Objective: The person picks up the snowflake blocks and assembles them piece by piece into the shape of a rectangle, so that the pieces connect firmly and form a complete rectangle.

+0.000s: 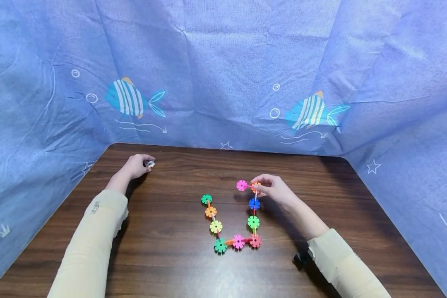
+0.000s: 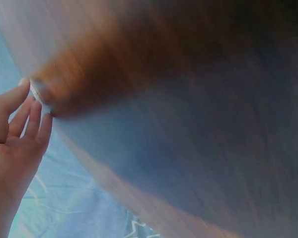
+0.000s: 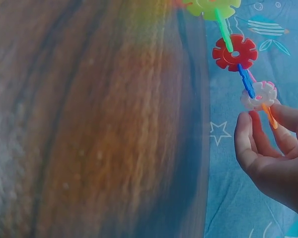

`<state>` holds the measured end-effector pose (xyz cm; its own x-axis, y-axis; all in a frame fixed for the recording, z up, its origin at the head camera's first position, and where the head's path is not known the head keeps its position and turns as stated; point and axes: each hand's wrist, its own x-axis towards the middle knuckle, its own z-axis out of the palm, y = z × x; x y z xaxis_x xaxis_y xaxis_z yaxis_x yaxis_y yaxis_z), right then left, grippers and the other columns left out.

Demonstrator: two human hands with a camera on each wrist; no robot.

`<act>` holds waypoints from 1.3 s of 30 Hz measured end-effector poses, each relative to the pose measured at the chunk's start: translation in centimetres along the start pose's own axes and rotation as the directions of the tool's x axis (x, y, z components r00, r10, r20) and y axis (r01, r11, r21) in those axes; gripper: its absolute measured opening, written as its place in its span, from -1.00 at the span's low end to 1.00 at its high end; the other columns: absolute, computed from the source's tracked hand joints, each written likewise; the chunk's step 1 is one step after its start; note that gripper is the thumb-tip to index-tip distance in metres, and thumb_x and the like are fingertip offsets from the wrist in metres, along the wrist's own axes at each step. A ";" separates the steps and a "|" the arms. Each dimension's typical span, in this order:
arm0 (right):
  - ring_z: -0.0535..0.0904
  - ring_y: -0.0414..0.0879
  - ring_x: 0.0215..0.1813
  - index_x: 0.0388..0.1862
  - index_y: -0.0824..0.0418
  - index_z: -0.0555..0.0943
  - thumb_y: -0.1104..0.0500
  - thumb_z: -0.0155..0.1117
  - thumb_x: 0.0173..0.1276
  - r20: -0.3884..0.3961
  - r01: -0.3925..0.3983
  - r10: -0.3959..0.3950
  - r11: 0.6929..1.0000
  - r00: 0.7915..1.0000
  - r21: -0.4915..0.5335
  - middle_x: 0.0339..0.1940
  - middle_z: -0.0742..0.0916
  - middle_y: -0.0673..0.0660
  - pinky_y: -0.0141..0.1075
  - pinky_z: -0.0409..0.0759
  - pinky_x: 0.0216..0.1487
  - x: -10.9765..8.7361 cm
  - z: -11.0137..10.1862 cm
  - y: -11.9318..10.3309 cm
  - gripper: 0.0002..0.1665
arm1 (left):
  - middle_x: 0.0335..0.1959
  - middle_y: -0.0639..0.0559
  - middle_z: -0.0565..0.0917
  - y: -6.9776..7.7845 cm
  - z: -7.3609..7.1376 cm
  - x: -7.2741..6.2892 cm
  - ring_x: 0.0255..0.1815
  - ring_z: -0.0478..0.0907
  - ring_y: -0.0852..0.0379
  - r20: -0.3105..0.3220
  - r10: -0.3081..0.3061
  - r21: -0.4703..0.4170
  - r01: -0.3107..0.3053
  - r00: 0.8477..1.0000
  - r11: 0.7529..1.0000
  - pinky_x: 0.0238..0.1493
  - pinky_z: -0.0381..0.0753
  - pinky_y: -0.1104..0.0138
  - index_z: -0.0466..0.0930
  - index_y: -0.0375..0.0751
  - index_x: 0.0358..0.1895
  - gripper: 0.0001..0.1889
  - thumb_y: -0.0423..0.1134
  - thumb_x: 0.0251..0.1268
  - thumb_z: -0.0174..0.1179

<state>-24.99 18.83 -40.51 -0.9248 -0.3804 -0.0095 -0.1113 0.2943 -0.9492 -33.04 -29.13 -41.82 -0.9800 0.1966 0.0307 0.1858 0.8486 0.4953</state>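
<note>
At the table's back left, my left hand pinches a pale interlocking disc between thumb and fingers. The left wrist view shows this disc edge-on at the fingertips. My right hand pinches an orange notched disc on a U-shaped chain of linked discs. In the right wrist view the orange disc is edge-on beside a clear white disc. From the held end a pink disc sticks out leftward. Below it come a blue disc and a light green disc.
The chain bends at a red disc, runs left to a dark green disc, then back up to another green disc. A black object shows by the right cuff. Blue fish-print cloth surrounds the brown table.
</note>
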 end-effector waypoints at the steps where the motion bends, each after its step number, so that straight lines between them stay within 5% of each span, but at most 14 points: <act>1: 0.64 -0.04 -0.26 -0.01 0.48 0.54 0.29 0.21 0.32 0.000 -0.006 0.006 1.000 1.000 0.007 -0.19 0.66 0.46 0.04 0.63 -0.13 0.0 0.0 0.0 -0.68 | -0.13 -0.33 0.63 0.0 0.0 -0.1 -0.06 0.51 -0.22 -0.007 0.014 -0.004 -0.014 1.000 1.000 0.04 0.44 0.00 0.55 -0.40 0.06 -0.62 -0.48 0.12 0.21; 5: 0.64 0.08 -0.21 -0.01 0.48 0.53 0.29 0.20 0.33 0.010 -0.023 0.022 0.999 1.000 0.022 -0.16 0.64 0.50 0.05 0.62 -0.12 -0.1 0.1 -0.1 -0.68 | -0.29 -0.25 0.68 0.1 0.0 -0.3 -0.21 0.56 -0.13 -0.021 0.061 -0.017 -0.061 0.998 0.998 -0.09 0.49 0.12 0.62 -0.41 -0.07 -0.68 -0.57 0.02 0.21; 14: 0.61 -0.20 -0.27 0.02 0.45 0.54 0.33 0.17 0.34 -0.003 -0.013 0.013 1.000 1.000 -0.015 -0.06 0.66 0.41 0.00 0.63 -0.11 -0.2 -0.1 0.1 -0.70 | -0.27 -0.26 0.68 0.6 -0.1 -0.7 -0.20 0.55 -0.14 0.004 0.066 -0.016 -0.066 0.998 0.998 -0.10 0.51 0.12 0.63 -0.43 -0.10 -0.68 -0.54 -0.01 0.29; 20: 0.61 -0.23 -0.22 0.04 0.40 0.57 0.27 0.15 0.36 -0.013 -0.021 0.020 0.998 1.000 -0.053 -0.02 0.68 0.32 -0.25 0.64 -0.13 -0.3 0.0 -0.4 -0.68 | -0.45 -0.12 0.63 1.0 -0.1 -0.7 -0.34 0.50 -0.02 -0.042 0.114 0.015 -0.114 0.993 0.993 -0.23 0.42 0.25 0.66 -0.38 -0.30 -0.80 -0.51 -0.09 0.36; 24: 0.61 -0.21 -0.29 -0.01 0.35 0.61 0.18 0.27 0.30 -0.030 0.001 -0.003 0.997 1.000 -0.073 -0.10 0.69 0.35 -0.19 0.65 -0.20 -0.4 0.2 -0.6 -0.66 | -0.52 -0.04 0.61 1.7 -0.1 -0.7 -0.41 0.47 0.08 -0.062 0.130 0.004 -0.130 0.990 0.992 -0.27 0.41 0.28 0.65 -0.32 -0.40 -0.91 -0.51 -0.02 0.32; 33: 0.50 -0.24 -0.47 -0.11 0.34 0.64 0.26 0.39 0.17 -0.066 0.082 -0.094 0.983 0.993 -0.165 -0.33 0.70 0.19 -0.34 0.55 -0.43 -0.7 0.9 -1.3 -0.69 | -0.53 -0.04 0.64 4.7 0.2 -0.5 -0.45 0.49 0.11 -0.121 0.179 -0.012 -0.182 0.976 0.983 -0.32 0.41 0.29 0.65 -0.30 -0.40 -0.96 -0.43 0.05 0.31; 39: 0.50 -0.22 -0.44 -0.06 0.37 0.60 0.31 0.40 0.13 -0.084 0.126 -0.143 0.976 0.986 -0.178 -0.35 0.67 0.20 -0.38 0.55 -0.43 -0.6 0.9 -1.1 -0.63 | -0.51 -0.03 0.67 8.3 0.4 -0.8 -0.45 0.53 0.08 -0.191 0.202 -0.042 -0.214 0.960 0.976 -0.32 0.44 0.27 0.67 -0.24 -0.42 -0.96 -0.36 0.07 0.34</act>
<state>-24.01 17.96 -39.69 -0.9266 -0.3436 0.1526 -0.2901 0.3951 -0.8716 -30.67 -22.07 -38.08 -0.9174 0.2664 0.2957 0.3878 0.7654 0.5135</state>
